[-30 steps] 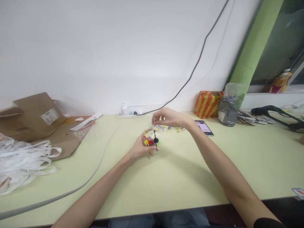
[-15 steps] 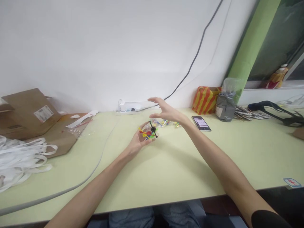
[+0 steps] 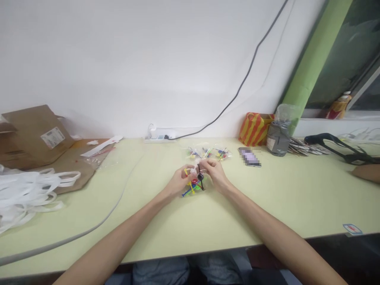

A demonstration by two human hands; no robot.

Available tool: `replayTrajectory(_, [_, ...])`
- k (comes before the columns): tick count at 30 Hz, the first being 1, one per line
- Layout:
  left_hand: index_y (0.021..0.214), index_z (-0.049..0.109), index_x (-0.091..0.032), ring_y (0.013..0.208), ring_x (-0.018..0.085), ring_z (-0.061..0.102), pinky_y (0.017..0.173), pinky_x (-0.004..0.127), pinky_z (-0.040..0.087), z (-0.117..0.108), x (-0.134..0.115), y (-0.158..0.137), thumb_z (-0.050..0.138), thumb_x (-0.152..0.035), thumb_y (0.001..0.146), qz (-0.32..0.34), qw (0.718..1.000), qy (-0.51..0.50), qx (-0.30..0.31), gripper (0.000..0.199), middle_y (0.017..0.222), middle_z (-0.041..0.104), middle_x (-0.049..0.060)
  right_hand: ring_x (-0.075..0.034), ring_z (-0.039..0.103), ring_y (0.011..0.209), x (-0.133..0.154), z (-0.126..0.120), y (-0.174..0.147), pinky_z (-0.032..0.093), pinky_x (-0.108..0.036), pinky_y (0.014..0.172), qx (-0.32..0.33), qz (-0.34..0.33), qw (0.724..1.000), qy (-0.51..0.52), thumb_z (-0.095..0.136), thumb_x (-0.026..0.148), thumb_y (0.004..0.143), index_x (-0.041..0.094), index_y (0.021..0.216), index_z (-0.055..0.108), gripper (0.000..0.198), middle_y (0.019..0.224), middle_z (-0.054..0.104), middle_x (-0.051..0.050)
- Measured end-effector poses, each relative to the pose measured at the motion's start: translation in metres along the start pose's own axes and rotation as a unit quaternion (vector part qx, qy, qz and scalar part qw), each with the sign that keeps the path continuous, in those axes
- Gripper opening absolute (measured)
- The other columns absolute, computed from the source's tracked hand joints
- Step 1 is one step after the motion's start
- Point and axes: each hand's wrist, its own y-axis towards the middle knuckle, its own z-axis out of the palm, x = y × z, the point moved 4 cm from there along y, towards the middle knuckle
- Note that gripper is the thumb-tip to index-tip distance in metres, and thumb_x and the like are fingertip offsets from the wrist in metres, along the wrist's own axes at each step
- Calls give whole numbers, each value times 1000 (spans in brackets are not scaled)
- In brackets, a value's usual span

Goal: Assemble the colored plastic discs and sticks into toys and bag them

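Note:
A small clear plastic bag of colourful plastic pieces, in red, yellow, blue, green and black, hangs or rests just above the table between my hands. My left hand is closed on the left side of the bag near its top. At the top right, the fingers of my right hand pinch the bag's edge. Beyond my hands lie several similar clear bags with coloured pieces inside. Whether the bag touches the table I cannot tell.
A phone lies to the right, before a striped bag and a grey container. Cardboard and white straps occupy the left. A grey cable crosses the table; a power strip sits by the wall.
My right hand has come down from above the table and closed on the bag's top. My left hand, with the bag, has moved slightly nearer and to the right.

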Motion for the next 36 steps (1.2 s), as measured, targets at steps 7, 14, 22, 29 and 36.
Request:
replayTrajectory(7, [102, 67, -14, 82, 22, 70, 70, 33, 57, -24, -6, 6, 60, -59, 85, 8, 995, 37, -90, 49, 98, 73, 12, -14, 54, 58, -12, -8, 4, 42, -26, 57, -6, 3, 999, -42, 59, 69, 79, 16, 68, 66, 54, 69, 65, -5])
replayTrajectory(14, [98, 69, -12, 64, 18, 68, 63, 29, 54, -36, -9, 8, 69, -47, 81, 46, 988, 72, -125, 38, 76, 73, 8, -15, 57, 59, -3, -4, -1, 46, -29, 61, -9, -95, 995, -38, 67, 52, 79, 18, 88, 71, 36, 65, 65, -2])
replayTrajectory(22, [109, 66, -14, 73, 19, 67, 72, 31, 51, -35, -16, 7, 70, -38, 81, 88, 990, 48, -98, 37, 78, 73, 7, -13, 55, 62, -20, -9, 8, 44, -25, 63, -44, -22, 996, 75, 67, 29, 69, 19, 73, 68, 10, 66, 62, 1])
replayTrajectory(29, [117, 63, -18, 68, 15, 62, 70, 26, 48, -30, -13, 6, 70, -34, 79, 76, 988, 99, -89, 42, 65, 63, -2, -14, 61, 65, -21, -11, 7, 46, -26, 64, -43, 14, 993, 107, 75, 32, 65, 20, 89, 71, 27, 72, 68, 0])
replayTrajectory(36, [121, 60, -18, 53, 12, 51, 60, 25, 48, -32, -20, 6, 65, -24, 78, 62, 993, 31, -92, 44, 54, 51, -7, -12, 56, 57, -17, -9, 4, 44, -27, 59, -62, -9, 993, 98, 75, 32, 66, 18, 85, 71, 24, 65, 66, 0])
